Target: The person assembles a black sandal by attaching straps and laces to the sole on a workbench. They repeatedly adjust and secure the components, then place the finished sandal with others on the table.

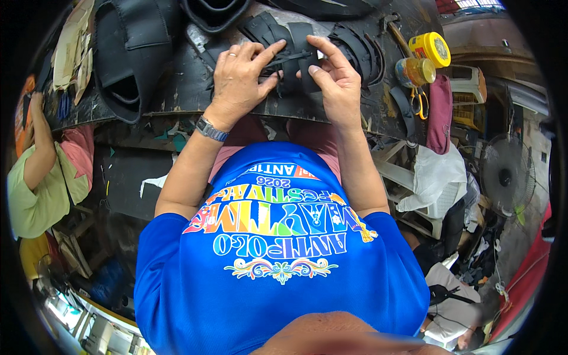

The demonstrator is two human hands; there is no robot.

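A bundle of black strips (289,41), which look like leather or rubber, lies on the dark worktable before me. My left hand (241,80), with a ring and a wristwatch, bends its thumb and index finger over a thin black strip (290,57). Opposite it, my right hand (338,77) has its thumb and index finger at the edge of a wider black strip (307,66). The two hands are a short way apart, with strips between them. More curved black strips (358,50) lie just beyond my right fingers.
Large black padded pieces (127,59) and cardboard (74,53) lie left on the worktable (171,102). To the right are a hammer (400,34), a yellow tub (427,50), a jar (414,73) and orange-handled scissors (420,103). A person (38,171) is at left; a fan (506,176) stands right.
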